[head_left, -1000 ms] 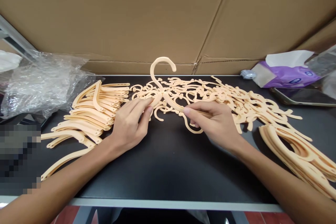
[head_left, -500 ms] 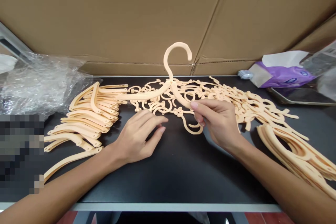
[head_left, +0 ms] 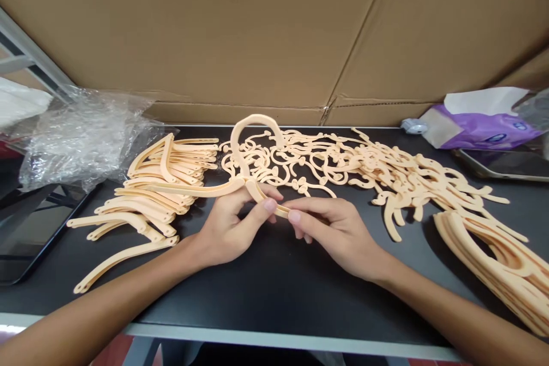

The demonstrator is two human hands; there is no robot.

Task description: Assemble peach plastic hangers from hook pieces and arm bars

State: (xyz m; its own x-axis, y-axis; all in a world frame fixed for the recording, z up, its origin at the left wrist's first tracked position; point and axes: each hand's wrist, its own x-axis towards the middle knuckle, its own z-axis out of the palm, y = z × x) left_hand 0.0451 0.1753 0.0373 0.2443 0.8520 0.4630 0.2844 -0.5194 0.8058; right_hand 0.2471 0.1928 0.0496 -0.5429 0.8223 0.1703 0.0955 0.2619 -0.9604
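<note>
A cream plastic clothes hanger with a curved hook is held up over the black table, its hook pointing up and one arm reaching left. My left hand pinches its right arm near the middle between thumb and fingers. Farther along that same arm, my right hand grips the end, so the tip is hidden by the fingers. Behind both hands lies a loose heap of hanger hooks. To the left of my left hand, hanger arms are stacked in an overlapping row.
Several hangers lie piled at the right edge. Crumpled clear plastic and a dark tablet are at left. A purple tissue pack and another dark device stand back right. Cardboard walls the rear.
The hanger has come down and closer, tilting. My left hand, empty before, now grips its right arm beside my right hand. The camera view has shifted slightly left.
</note>
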